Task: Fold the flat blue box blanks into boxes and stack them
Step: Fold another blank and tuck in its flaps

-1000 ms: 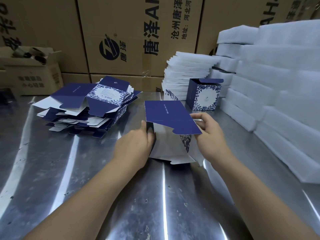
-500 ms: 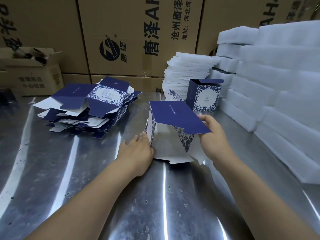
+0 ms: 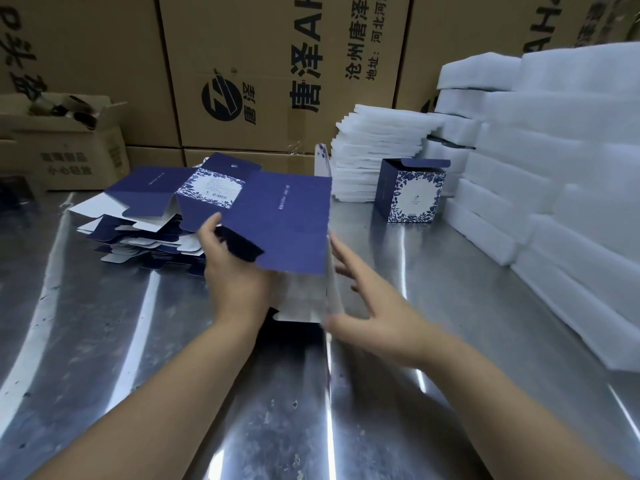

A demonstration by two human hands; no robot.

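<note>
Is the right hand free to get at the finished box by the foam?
Probably yes. The right hand is open and empty, with only bare table between it and the finished box. The blank in the left hand sits off to the side.

This is a packing workshop in a storeroom. Tall brown corrugated shipping cartons (image 3: 242, 64), printed with black Chinese characters and a round logo, fill the top of the frame. Below them lies a scuffed stainless-steel worktable (image 3: 104, 341). Thick white foam blocks (image 3: 554, 168) are stacked along the right edge, with a pile of thin white foam sheets (image 3: 374, 150) at upper centre. A heap of flat dark-blue cardboard box blanks (image 3: 138, 202) sits at centre left. One folded blue-and-white floral box (image 3: 412, 195) stands right of centre.
</note>
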